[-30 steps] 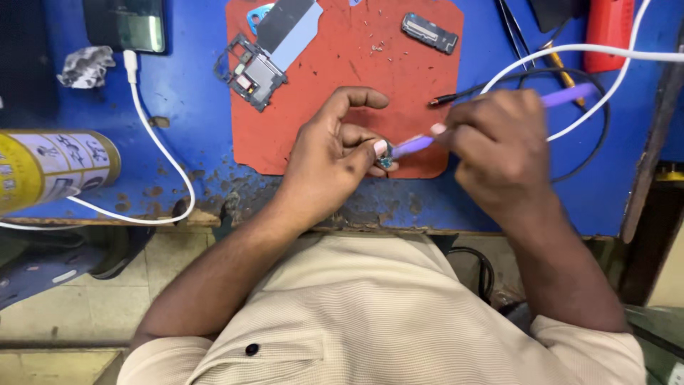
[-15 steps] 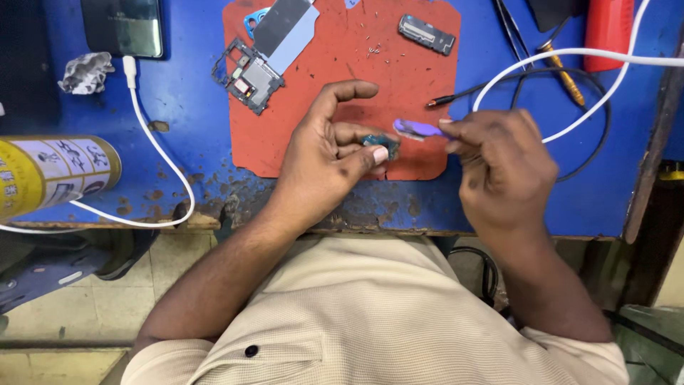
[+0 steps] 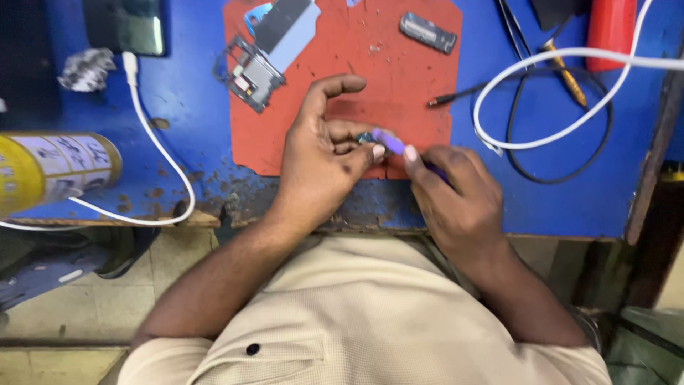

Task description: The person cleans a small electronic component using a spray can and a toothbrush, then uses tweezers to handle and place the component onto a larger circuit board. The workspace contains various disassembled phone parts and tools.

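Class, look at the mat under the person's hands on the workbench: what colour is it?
The mat is orange-red, lying on a blue bench top; the head view shows it.

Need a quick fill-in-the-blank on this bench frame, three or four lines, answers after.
1. The right hand holds a tool with a ____ handle.
2. The left hand pinches a small part over the ____ mat.
3. The white cable lies on the ____ bench top.
4. The yellow can lies on its ____.

Answers: purple; red; blue; side
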The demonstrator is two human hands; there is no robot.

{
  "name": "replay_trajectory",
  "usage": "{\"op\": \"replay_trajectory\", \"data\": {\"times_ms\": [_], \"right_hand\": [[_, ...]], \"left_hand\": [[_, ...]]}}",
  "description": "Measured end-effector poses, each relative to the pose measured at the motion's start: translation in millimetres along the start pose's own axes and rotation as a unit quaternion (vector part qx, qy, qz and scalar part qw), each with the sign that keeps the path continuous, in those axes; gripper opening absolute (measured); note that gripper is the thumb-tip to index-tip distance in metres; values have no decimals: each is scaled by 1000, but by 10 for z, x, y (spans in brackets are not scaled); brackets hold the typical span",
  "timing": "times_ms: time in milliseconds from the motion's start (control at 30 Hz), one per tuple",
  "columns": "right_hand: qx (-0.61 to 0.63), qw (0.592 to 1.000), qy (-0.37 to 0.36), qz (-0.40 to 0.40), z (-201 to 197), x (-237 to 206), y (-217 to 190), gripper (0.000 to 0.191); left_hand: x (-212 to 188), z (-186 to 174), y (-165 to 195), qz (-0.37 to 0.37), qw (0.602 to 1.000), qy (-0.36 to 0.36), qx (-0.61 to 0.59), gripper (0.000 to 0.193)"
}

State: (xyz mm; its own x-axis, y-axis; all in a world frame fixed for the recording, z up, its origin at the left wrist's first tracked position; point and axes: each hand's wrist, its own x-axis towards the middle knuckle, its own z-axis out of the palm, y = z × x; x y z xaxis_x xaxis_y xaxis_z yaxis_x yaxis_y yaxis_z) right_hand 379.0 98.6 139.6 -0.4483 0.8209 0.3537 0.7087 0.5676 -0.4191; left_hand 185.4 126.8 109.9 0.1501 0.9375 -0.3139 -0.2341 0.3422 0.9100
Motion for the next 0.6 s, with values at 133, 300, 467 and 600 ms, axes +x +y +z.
{"op": "replay_trajectory", "data": {"times_ms": [133,300,467,600], "right_hand": [[18,1000,6,16,8,18,-25,28],[38,999,2,15,-31,12,-24,27],[30,999,-5,24,-17,11,-16,22],[39,999,9,23,-34,30,-14,19]], "left_hand": [[-3,27,11,34,999,-17,16,65],[-2,18,-10,6,1000,0,11,67],[-10,44,-58,10,1000,-6,28,70],[-8,30,-48,20,1000,8,12,70]]}}
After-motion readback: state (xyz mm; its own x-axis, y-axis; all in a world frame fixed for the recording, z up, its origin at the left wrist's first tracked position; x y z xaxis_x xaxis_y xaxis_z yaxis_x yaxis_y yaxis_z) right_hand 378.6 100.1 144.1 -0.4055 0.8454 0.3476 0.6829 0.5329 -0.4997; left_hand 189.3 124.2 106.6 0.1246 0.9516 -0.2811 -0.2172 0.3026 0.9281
